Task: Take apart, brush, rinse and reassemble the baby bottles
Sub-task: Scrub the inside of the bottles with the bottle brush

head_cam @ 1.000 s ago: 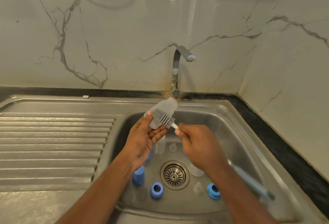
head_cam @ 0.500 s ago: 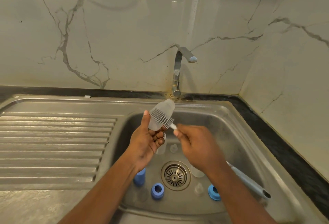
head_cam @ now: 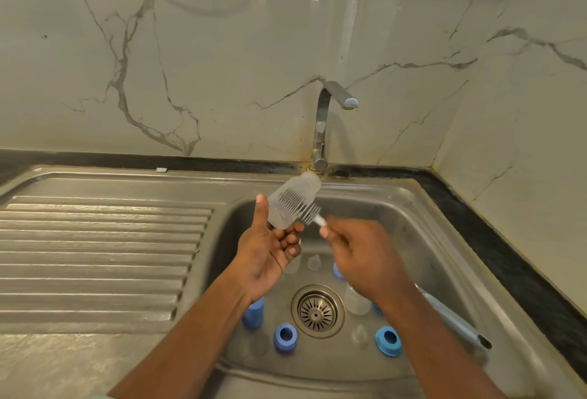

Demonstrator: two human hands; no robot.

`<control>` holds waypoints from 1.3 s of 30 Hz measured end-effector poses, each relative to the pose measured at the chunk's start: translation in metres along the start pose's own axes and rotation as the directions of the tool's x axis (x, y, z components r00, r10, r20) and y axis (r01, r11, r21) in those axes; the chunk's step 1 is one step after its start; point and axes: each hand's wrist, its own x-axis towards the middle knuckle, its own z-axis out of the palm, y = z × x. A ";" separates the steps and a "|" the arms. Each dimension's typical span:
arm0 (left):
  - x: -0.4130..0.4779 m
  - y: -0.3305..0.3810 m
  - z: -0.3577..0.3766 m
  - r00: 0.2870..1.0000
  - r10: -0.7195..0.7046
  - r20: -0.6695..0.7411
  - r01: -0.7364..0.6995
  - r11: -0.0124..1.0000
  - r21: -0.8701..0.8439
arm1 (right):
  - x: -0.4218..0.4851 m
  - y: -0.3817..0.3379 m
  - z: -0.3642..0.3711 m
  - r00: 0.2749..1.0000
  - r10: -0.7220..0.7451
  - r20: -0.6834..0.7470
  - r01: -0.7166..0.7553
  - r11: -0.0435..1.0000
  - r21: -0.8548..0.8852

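Observation:
Over the sink, my left hand (head_cam: 270, 246) holds a clear baby bottle (head_cam: 293, 200) tilted, its base toward the tap. My right hand (head_cam: 359, 249) grips the bottle brush; the grey bristle head (head_cam: 301, 206) lies against the bottle's side, and the pale blue handle (head_cam: 454, 319) sticks out behind my wrist. In the basin lie blue collar rings (head_cam: 285, 336) (head_cam: 388, 341), a blue cap (head_cam: 253, 311), clear teats (head_cam: 313, 262) (head_cam: 359, 333) and another clear bottle (head_cam: 355, 302).
The steel sink basin (head_cam: 422, 240) has a drain strainer (head_cam: 317, 311) in its middle. The tap (head_cam: 330, 106) stands behind it with no water running. A ribbed drainboard (head_cam: 95, 255) lies to the left. Marble walls close the back and right.
The brush head has slid along the bottle's side, and the bottle has tipped slightly further toward the tap. My left thumb now stands straight beside the bottle.

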 end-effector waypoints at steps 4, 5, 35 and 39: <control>0.003 0.002 -0.001 1.000 -0.010 -0.010 0.010 0.999 -0.049 | 0.001 -0.005 0.005 0.993 -0.095 0.074 0.096 0.995 -0.012; 0.003 0.002 0.000 1.000 -0.012 -0.008 0.011 0.999 -0.049 | 0.002 -0.003 0.005 0.994 -0.090 0.056 0.091 0.996 -0.019; 0.001 -0.002 0.002 0.997 0.063 0.034 -0.069 0.974 0.218 | 0.004 0.005 -0.007 0.985 0.142 -0.095 -0.151 0.984 -0.096; 0.003 0.001 -0.004 0.999 0.038 0.021 -0.041 0.992 0.117 | -0.001 -0.002 0.001 0.999 0.012 0.046 -0.012 1.000 -0.008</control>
